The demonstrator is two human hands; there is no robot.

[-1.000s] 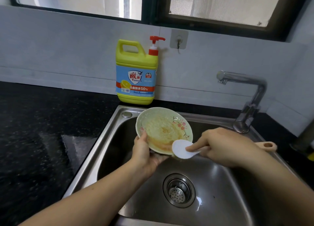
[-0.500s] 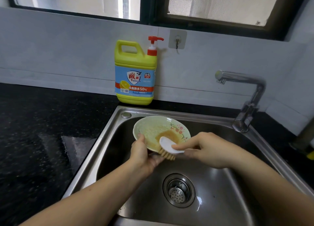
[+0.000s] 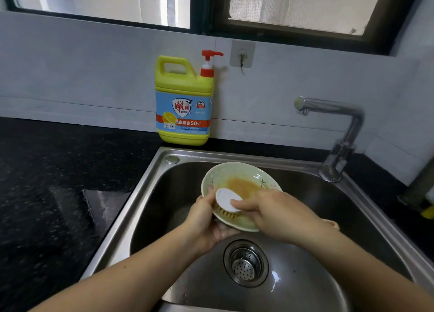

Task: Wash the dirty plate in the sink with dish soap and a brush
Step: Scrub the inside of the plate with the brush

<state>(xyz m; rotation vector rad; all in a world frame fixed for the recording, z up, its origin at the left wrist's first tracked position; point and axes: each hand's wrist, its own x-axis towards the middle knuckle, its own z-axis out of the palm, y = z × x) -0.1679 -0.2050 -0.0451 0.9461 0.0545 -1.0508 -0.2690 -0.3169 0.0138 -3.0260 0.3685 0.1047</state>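
Note:
A pale green plate (image 3: pixel 232 173) with brown-orange smears and a small flower print is held tilted over the steel sink (image 3: pixel 150 177). My left hand (image 3: pixel 204 222) grips the plate's left lower rim, thumb on top and fingers beneath. My right hand (image 3: pixel 274 215) grips a brush (image 3: pixel 226 200) with a white head and tan bristles, forefinger on the head's back. The bristles press on the plate's lower left inside. The tan end of the brush handle (image 3: pixel 333 224) shows behind my right wrist. A yellow dish soap jug (image 3: pixel 184 100) with a red pump stands behind the sink against the wall.
The chrome tap (image 3: pixel 338 133) rises at the sink's back right with its spout pointing left; no water runs. The drain strainer (image 3: pixel 245 263) lies in the basin below the plate. Black speckled counter (image 3: pixel 54 182) stretches to the left. A wall hook (image 3: pixel 242 54) hangs beside the pump.
The plate has tipped flatter and lower in the sink. The brush has slid left across the plate, from its right lower rim to its lower left.

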